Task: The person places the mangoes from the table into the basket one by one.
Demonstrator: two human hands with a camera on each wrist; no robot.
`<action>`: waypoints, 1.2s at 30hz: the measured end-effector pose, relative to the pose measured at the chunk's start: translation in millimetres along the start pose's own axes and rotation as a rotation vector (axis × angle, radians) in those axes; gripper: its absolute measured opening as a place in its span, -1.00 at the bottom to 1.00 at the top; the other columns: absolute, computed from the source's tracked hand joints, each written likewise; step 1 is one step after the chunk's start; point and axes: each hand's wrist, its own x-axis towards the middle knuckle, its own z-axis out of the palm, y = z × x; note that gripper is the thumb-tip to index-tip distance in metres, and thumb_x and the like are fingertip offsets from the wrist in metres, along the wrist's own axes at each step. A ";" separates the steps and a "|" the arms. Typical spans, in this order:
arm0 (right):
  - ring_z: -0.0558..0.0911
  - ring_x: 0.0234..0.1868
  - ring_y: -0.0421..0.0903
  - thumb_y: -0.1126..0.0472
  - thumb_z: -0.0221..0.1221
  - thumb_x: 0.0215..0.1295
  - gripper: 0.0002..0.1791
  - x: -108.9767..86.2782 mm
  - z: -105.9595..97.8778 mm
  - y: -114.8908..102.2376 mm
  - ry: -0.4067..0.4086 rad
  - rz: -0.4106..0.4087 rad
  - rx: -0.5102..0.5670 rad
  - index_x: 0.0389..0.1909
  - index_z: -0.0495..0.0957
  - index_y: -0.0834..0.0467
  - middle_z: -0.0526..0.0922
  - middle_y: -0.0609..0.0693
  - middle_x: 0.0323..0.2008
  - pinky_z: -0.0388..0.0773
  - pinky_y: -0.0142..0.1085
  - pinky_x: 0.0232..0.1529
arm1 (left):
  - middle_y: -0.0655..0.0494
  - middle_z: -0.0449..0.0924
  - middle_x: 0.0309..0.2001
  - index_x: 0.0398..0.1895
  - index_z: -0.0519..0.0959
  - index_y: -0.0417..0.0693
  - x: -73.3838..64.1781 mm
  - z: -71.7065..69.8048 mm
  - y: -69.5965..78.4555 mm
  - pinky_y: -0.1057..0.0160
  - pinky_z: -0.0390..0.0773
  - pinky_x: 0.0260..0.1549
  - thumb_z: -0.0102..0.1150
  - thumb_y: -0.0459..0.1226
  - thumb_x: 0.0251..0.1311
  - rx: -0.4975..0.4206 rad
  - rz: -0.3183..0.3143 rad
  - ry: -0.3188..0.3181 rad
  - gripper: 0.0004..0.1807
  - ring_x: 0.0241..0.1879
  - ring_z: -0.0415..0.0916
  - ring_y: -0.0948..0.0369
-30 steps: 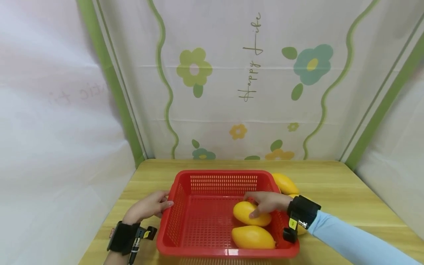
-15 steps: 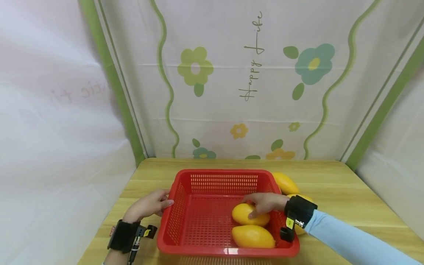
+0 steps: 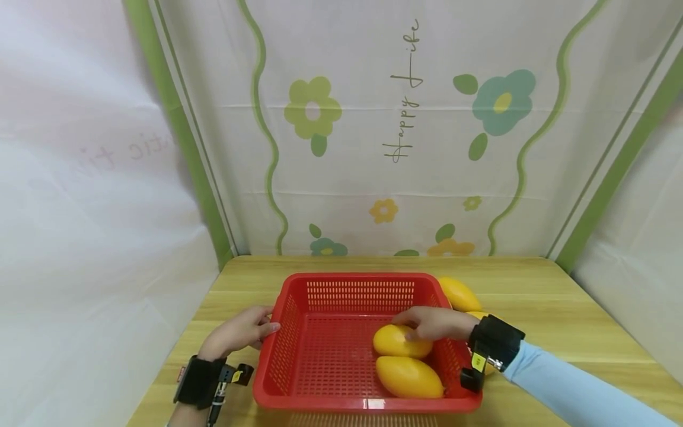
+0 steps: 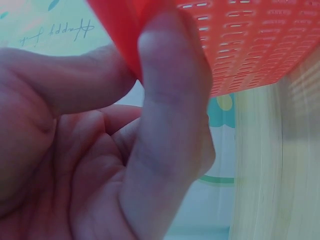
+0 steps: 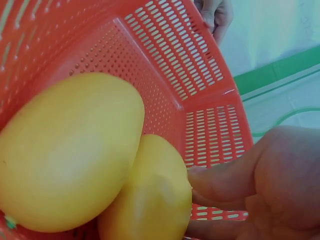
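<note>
In the head view my left hand grips the left rim of a red plastic basket, thumb over the edge. The left wrist view shows that rim between thumb and finger. My right hand reaches over the basket's right side and holds a yellow mango, thumb on top and fingers at its far side. Its fingertips are partly hidden behind the fruit. A second mango lies right in front, touching the held one. In the right wrist view the near mango covers part of the held one.
More mangoes lie on the wooden table outside the basket's right wall, partly hidden by the right arm. White curtains with printed flowers enclose the table at the back and sides.
The mango under my right hand has shifted slightly back, and its thumb sits a little higher on it. The near mango has turned slightly. My left hand has stayed on the rim.
</note>
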 end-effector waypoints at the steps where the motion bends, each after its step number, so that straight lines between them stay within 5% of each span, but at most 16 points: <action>1: 0.50 0.13 0.05 0.40 0.18 0.28 -0.53 -1.5 -0.6 -0.2 0.012 -0.012 -0.009 0.23 0.56 0.18 0.61 0.08 0.16 0.39 0.18 0.29 | -0.16 0.66 -0.26 0.38 0.20 -0.54 -0.1 0.1 -0.1 0.08 0.78 -0.30 -0.04 -0.38 0.49 -0.001 -0.001 0.001 -0.48 -0.31 0.73 0.00; 16: 0.57 0.13 0.11 0.32 0.13 0.40 -0.69 -31.9 -16.0 4.8 0.124 -0.123 0.000 0.12 0.59 0.19 0.65 0.12 0.10 0.52 0.20 0.18 | -0.19 0.67 -0.24 0.39 0.19 -0.54 1.0 0.3 -0.1 0.07 0.78 -0.30 -0.06 -0.38 0.49 -0.015 0.000 -0.009 -0.48 -0.30 0.74 -0.01; 26: 0.54 -0.09 0.03 0.27 0.15 0.42 -0.91 -46.1 -25.0 12.0 0.193 -0.192 0.075 -0.16 0.61 0.14 0.67 0.00 -0.15 0.59 -0.33 -0.13 | -0.20 0.68 -0.24 0.36 0.21 -0.56 0.5 -1.4 0.4 0.06 0.78 -0.28 -0.07 -0.38 0.50 -0.016 0.000 -0.021 -0.50 -0.29 0.74 -0.02; 36: 0.57 -0.20 -0.01 0.32 0.16 0.40 -0.90 -55.2 -27.9 16.2 0.186 -0.257 0.152 -0.20 0.54 0.31 0.60 0.19 -0.24 0.63 -0.36 -0.17 | -0.15 0.69 -0.25 0.37 0.21 -0.54 1.9 -2.2 -1.1 0.08 0.78 -0.28 -0.06 -0.36 0.50 -0.008 -0.008 -0.017 -0.49 -0.29 0.74 0.01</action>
